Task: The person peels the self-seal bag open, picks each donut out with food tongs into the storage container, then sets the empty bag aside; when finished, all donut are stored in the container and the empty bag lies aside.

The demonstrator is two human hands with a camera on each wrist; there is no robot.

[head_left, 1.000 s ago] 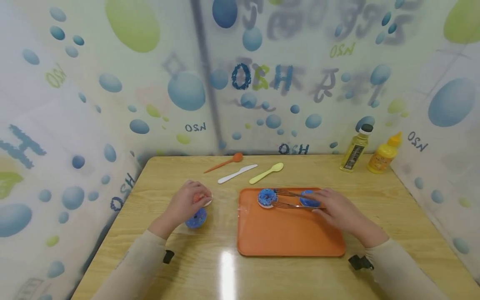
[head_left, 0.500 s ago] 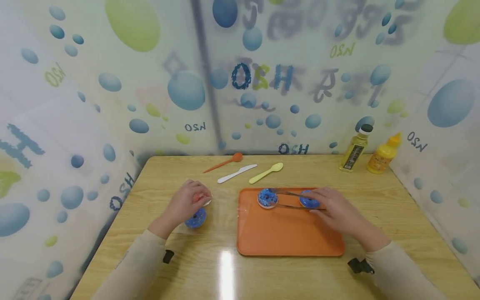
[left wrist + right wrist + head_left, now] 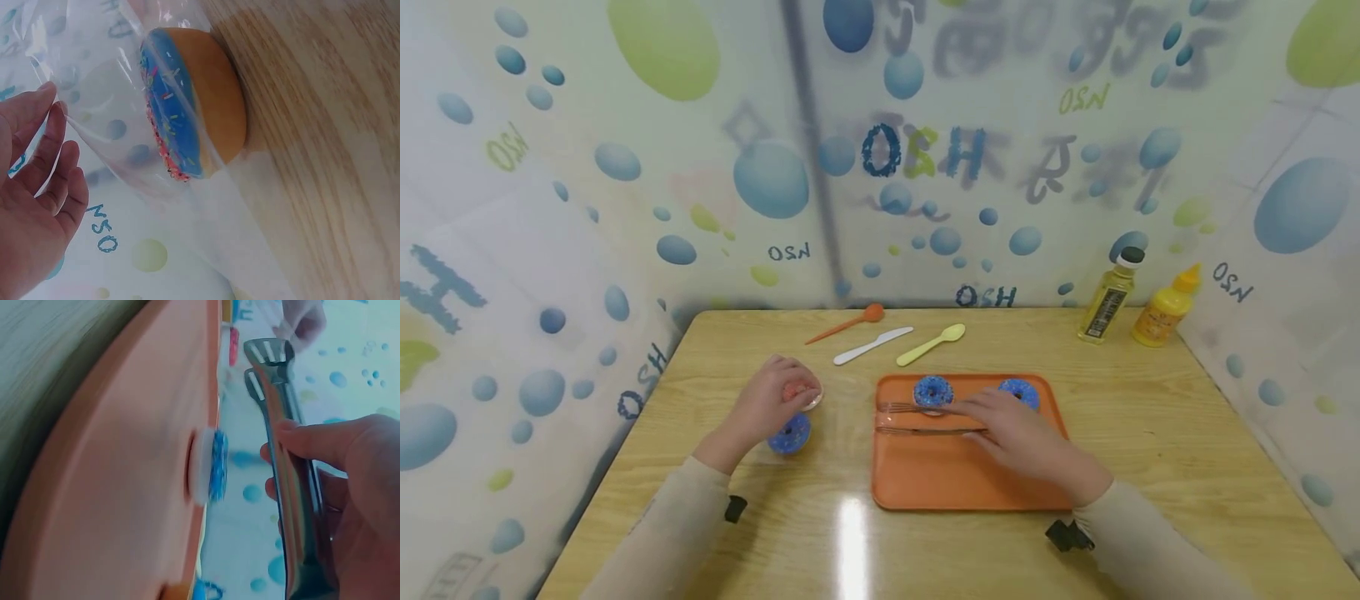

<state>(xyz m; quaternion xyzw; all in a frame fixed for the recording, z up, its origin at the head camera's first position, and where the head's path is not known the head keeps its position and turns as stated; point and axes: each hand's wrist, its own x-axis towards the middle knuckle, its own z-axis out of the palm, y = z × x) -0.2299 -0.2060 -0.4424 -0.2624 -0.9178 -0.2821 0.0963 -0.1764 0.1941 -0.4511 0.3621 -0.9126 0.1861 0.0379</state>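
Two blue donuts (image 3: pixel 933 391) well apart, far side of orange tray (image 3: pixel 947 471). R hand (image 3: pixel 1018 433): grip curled round tongs (image 3: pixel 300 506), arms spread, tips nr tray's L rim. L hand (image 3: pixel 763 400): grip pinching clear film (image 3: pixel 112 81), which lies over third blue donut (image 3: pixel 215 100) (in/under: can't tell); pink donut (image 3: pixel 795 390) nr fingertips. Both L of tray, on bench (image 3: pixel 831 487).

Left hand (image 3: pixel 31 219) with pinched clear plastic (image 3: pixel 103 103), blue-iced doughnut (image 3: pixel 203 103) behind it on wooden table (image 3: pixel 331 137).
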